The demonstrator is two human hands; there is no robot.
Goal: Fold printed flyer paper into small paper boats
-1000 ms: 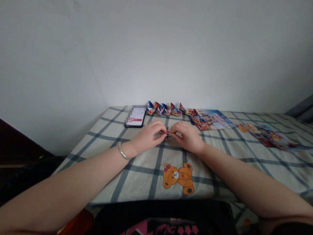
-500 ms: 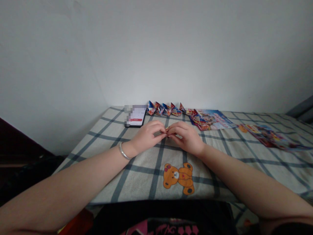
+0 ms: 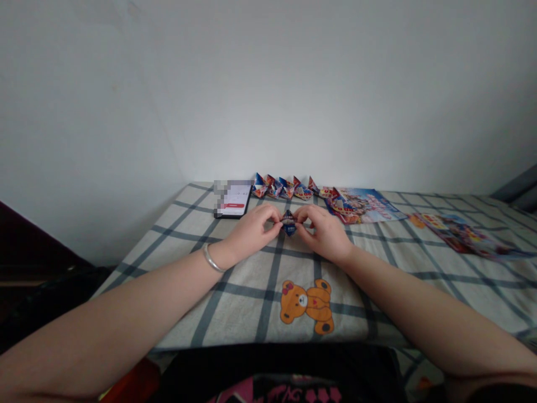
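Note:
A small folded piece of printed paper [image 3: 289,224], dark blue and diamond-shaped, is held between my two hands above the table's middle. My left hand [image 3: 259,226] pinches its left corner between thumb and fingertips. On the opposite corner, the thumb and fingers of my right hand [image 3: 322,230] are closed in a pinch. A silver bangle [image 3: 213,259] circles my left wrist. Behind the hands, several folded paper pieces [image 3: 284,188] in the same glossy print stand in a row near the wall.
A phone [image 3: 234,201] with a lit screen lies left of the folded row. Glossy printed sheets [image 3: 375,206] lie to the right, with another printed sheet [image 3: 470,235] farther right. The checked tablecloth [image 3: 235,322] bears a bear print. A white wall [image 3: 293,89] rises behind the table.
The paper between my hands has turned or opened to show a dark blue diamond face. My fingertips have moved slightly apart, to its two side corners.

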